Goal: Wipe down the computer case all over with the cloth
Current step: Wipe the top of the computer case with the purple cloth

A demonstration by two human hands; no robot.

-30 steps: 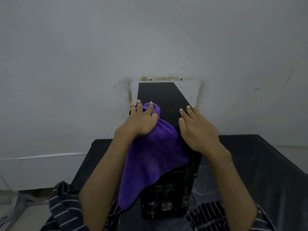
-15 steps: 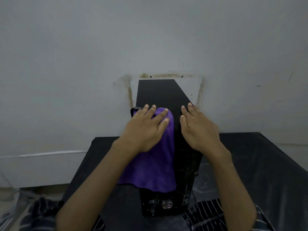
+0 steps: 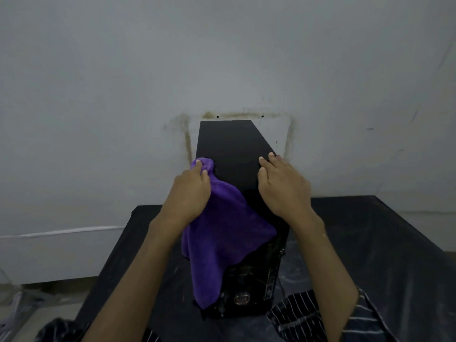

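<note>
Grey stained wall point(image 3: 222, 58) fills the upper frame; below it a black-covered table point(image 3: 370, 243) carries the upright black computer case point(image 3: 232, 149) at frame centre. The left hand point(image 3: 190, 193) has its fingers clenched on the purple cloth point(image 3: 222, 230) at the top panel's left edge, the rest of the cloth draping down over the case's near face. The right hand point(image 3: 281, 188) lies flat, fingers together, steadying the right edge. The top panel seems to be the step in hand; next likely comes a sweep toward the far end, then the sides. Half a second ago the left hand lay spread flat nearer the middle; now it sits bunched further left.
</note>
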